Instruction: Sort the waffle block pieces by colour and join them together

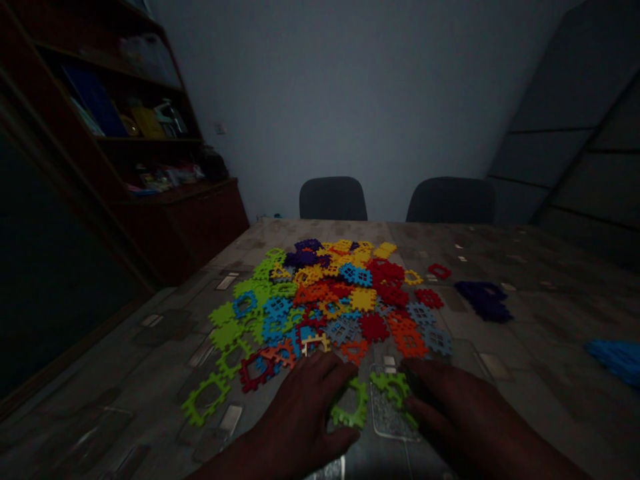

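On the left we see a dark reddish-brown shelf unit (200, 217) against the pale wall (350, 87). Its middle shelf holds a tall blue item (95, 100) and a yellow one (149, 123); above them we make out translucent plastic (147, 57), too dim to name. A dark bundle (213, 163) sits on the lower ledge, and a wall socket (220, 127) is just above it. Beyond the patterned worktop (525, 253) we find two dark chairs (333, 199), side by side but apart, and grey panels (565, 107) stand at right.
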`<state>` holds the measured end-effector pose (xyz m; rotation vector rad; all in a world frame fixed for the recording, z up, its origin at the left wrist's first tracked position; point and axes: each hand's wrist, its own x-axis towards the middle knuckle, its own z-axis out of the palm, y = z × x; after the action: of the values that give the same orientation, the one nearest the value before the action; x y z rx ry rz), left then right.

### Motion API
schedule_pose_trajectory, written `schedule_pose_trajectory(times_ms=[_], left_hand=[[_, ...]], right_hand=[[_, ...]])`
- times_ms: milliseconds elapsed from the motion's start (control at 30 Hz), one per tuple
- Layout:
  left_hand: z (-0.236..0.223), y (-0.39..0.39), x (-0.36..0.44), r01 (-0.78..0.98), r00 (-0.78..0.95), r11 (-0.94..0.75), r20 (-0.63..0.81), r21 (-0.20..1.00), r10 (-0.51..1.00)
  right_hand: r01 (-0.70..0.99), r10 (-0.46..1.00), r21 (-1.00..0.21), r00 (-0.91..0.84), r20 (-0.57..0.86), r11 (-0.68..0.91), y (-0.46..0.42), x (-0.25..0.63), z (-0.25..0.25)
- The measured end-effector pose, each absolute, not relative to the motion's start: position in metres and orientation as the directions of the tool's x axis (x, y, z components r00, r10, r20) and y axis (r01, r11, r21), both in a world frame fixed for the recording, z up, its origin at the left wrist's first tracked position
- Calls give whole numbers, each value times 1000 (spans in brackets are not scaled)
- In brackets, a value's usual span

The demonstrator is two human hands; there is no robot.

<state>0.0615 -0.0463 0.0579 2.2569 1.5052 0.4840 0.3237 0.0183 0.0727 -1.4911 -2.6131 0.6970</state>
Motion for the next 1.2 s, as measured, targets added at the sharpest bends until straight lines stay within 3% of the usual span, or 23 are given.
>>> schedule_pose_trajectory(times_ms=[233, 500, 700, 833, 933, 1067, 1200], left_hand=[[50, -51, 54, 701, 393, -444, 218, 557, 893], [55, -52, 44, 636, 453, -400, 101, 660, 886], [47, -55, 50, 778, 286, -300, 114, 552, 951], [21, -58, 59, 835, 325, -383, 208, 394, 923], [13, -60, 66, 858, 346, -395, 199, 327, 917], [19, -61, 71, 862, 332, -366, 155, 351, 930], [21, -61, 69, 809, 282, -333, 178, 485, 943]], right_hand=[[803, 832, -415, -530, -166, 429, 17, 323, 77], [797, 824, -422, -540, -173, 433, 17, 323, 75], [815, 833, -402, -520, -188, 418, 17, 324, 76], [813, 827, -402, -526, -197, 421, 17, 323, 78], [821, 828, -377, -524, -197, 429, 17, 321, 78], [820, 829, -349, -531, -174, 453, 15, 320, 69], [787, 836, -330, -549, 8, 521, 13, 322, 51]])
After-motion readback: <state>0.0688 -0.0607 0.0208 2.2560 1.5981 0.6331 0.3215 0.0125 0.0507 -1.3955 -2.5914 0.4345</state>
